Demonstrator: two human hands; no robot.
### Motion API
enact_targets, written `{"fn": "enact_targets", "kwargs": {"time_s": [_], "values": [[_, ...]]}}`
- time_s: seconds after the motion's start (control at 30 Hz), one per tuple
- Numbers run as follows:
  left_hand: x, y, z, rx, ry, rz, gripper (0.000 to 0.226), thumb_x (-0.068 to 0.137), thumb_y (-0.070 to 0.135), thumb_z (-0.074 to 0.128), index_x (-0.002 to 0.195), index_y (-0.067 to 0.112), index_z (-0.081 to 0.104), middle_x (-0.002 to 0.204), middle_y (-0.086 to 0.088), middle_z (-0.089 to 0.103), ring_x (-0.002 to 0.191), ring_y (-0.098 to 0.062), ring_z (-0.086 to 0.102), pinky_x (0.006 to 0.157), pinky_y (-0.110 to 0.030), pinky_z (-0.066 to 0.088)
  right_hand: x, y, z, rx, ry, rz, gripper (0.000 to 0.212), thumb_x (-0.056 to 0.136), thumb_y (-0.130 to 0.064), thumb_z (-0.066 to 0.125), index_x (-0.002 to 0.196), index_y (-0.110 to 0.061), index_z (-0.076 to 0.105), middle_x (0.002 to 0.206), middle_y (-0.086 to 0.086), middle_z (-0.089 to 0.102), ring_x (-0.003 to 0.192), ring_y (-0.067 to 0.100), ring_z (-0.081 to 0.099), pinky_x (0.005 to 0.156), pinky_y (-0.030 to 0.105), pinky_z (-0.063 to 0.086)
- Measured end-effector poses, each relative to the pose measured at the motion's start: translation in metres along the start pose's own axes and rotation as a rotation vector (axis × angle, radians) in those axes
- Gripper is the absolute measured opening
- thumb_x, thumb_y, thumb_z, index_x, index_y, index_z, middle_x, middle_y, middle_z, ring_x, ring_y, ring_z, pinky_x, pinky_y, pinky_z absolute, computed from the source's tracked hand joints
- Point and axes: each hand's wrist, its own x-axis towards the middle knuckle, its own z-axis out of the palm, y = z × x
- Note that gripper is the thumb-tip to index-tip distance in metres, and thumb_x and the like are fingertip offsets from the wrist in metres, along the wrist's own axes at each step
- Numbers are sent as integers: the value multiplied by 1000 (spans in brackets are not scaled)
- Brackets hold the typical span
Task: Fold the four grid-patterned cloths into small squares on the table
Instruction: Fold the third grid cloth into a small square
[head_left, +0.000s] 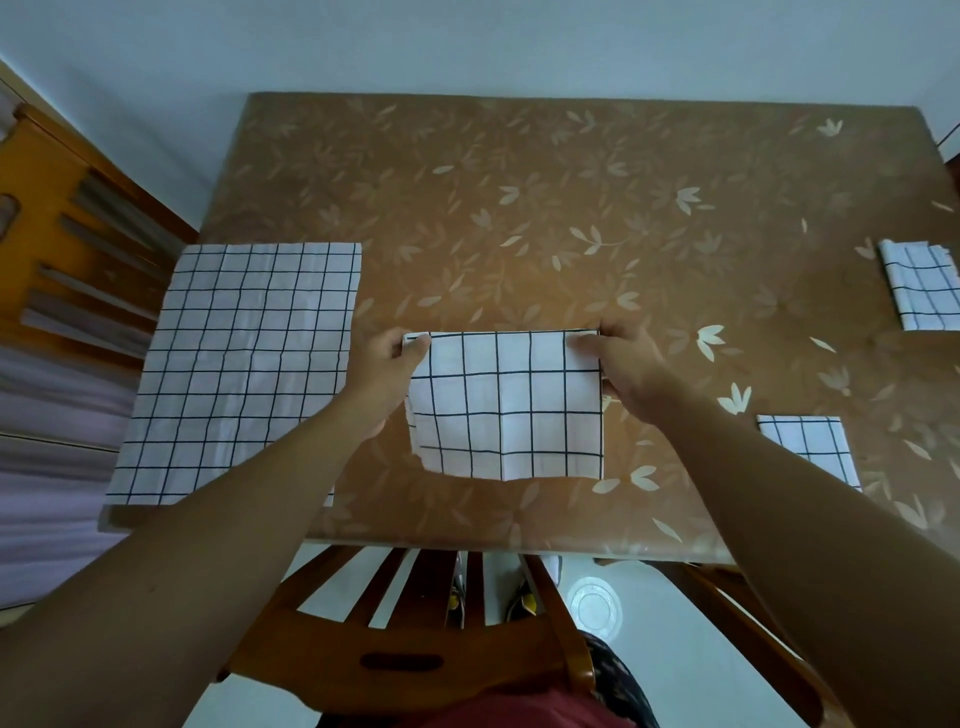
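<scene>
Pinching the far corners of a partly folded cloth (506, 410), both hands work at the middle of the table (571, 208), near its front edge. The left hand (387, 364) grips the far-left corner between thumb and fingers; the right hand (626, 364) grips the far-right corner the same way, thumb on top of the fabric. This cloth is white with a dark grid and forms a rectangle; its far edge lies straight between the two hands, and its near-left corner is uneven. Whether the far edge is lifted off the surface or resting on it cannot be told. An unfolded cloth (239, 369) of the same pattern lies flat on the left part of the table, reaching the left and front edges, with the left forearm crossing over its near-right corner. Two folded cloths rest on the right side: a small folded cloth (805, 447) close to the front edge, partly covered by the right forearm, and a far folded cloth (922, 291) at the right edge, cut off by the frame. The tabletop carries a brown cover with a pale leaf print. A wooden chair (415, 644) stands at the front edge of the table, below the arms.
</scene>
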Motion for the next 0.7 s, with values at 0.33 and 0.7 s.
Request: {"fn": "enact_targets", "kwargs": {"time_s": [0.33,0.7], "values": [[31,-44,19,132,77,-164,49,98,58,51,135,26,56,120,3,66,105,-19,64,94,-44,56,35,47,22,-137,121,184,38,94,-34,66,127,-19,54,100,1,57,81,17,55,85,52,58],[7,-110,38,583,-70,-93,34,79,67,50,104,45,54,98,6,64,91,-24,65,85,-55,57,44,100,45,-203,10,375,50,89,-15,71,133,-16,48,101,11,60,77,23,58,68,41,58]]}}
